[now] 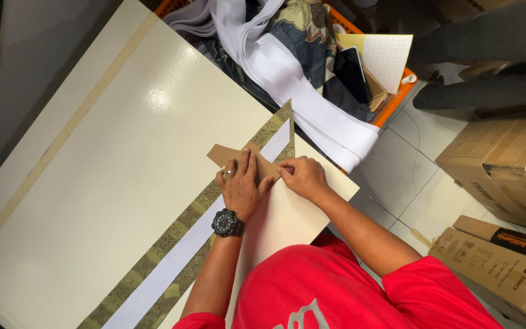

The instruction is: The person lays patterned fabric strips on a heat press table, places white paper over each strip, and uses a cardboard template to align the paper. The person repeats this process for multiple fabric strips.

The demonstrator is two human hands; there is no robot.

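Observation:
A long strip of white cloth with olive patterned borders [178, 244] lies diagonally on the cream table [111, 158]. A brown cardboard template [221, 153] rests on the strip near its pointed end [284, 119]. My left hand [240, 186], with a ring and a black wristwatch, lies flat on the template, fingers spread. My right hand [301, 175] pinches the patterned border right beside the template's edge.
An orange basket [391, 97] at the table's far end holds white and dark patterned cloth, a grid-lined sheet and a dark flat device. Several cardboard boxes [500, 170] stand on the tiled floor at right. Another person's dark-clad legs [488, 55] are at top right.

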